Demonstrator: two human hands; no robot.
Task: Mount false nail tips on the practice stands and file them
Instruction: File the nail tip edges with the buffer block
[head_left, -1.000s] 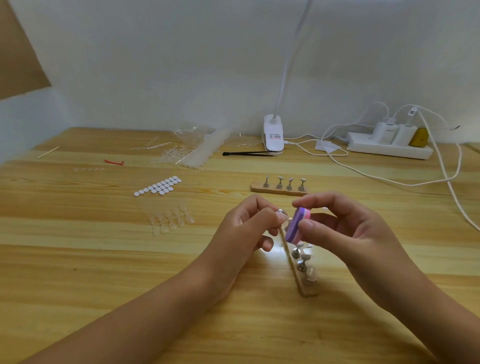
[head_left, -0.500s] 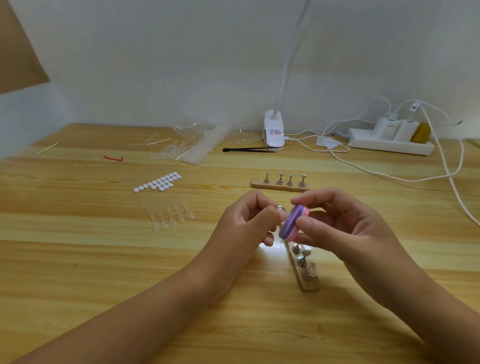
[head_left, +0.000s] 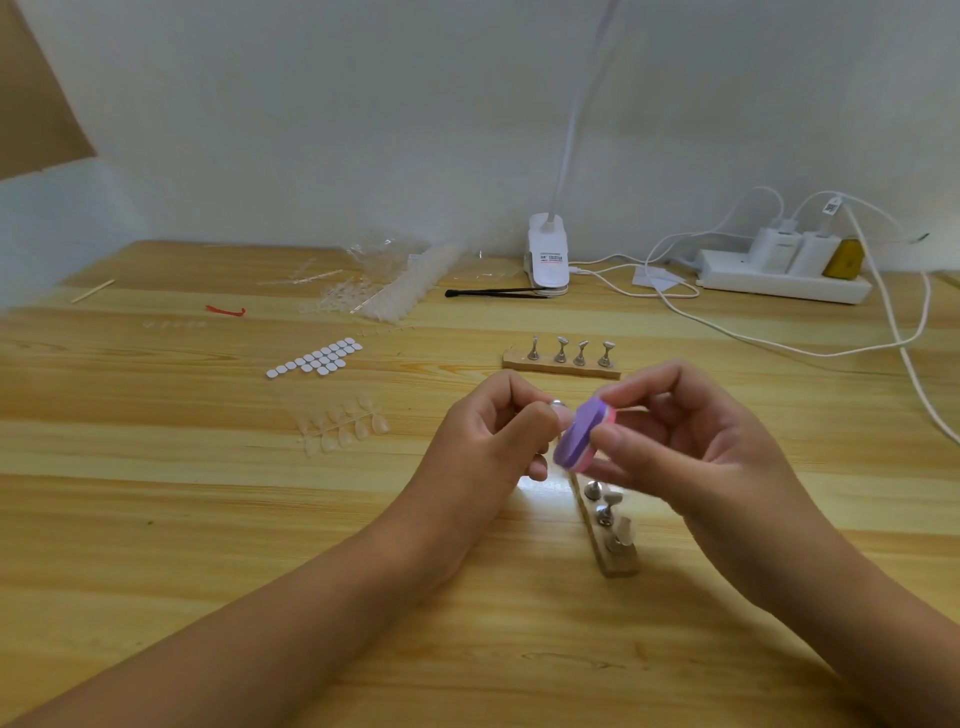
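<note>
The purple-and-pink buffer (head_left: 584, 436) is pinched between the thumb and curled fingers of the right hand (head_left: 691, 447), its end just beside a small metal peg (head_left: 557, 405). The left hand (head_left: 498, 441) pinches that peg at its fingertips. Blur hides whether a tip sits on the peg.

Just below the hands a wooden stand (head_left: 618, 564) lies on the table (head_left: 208, 519), with three pegs showing. A second stand (head_left: 563, 366) with four pegs lies just beyond the hands. Left of the left hand lie clear tips (head_left: 343, 428) and, farther off, white tabs (head_left: 317, 358). A power strip (head_left: 779, 283) sits well beyond the right hand.
</note>
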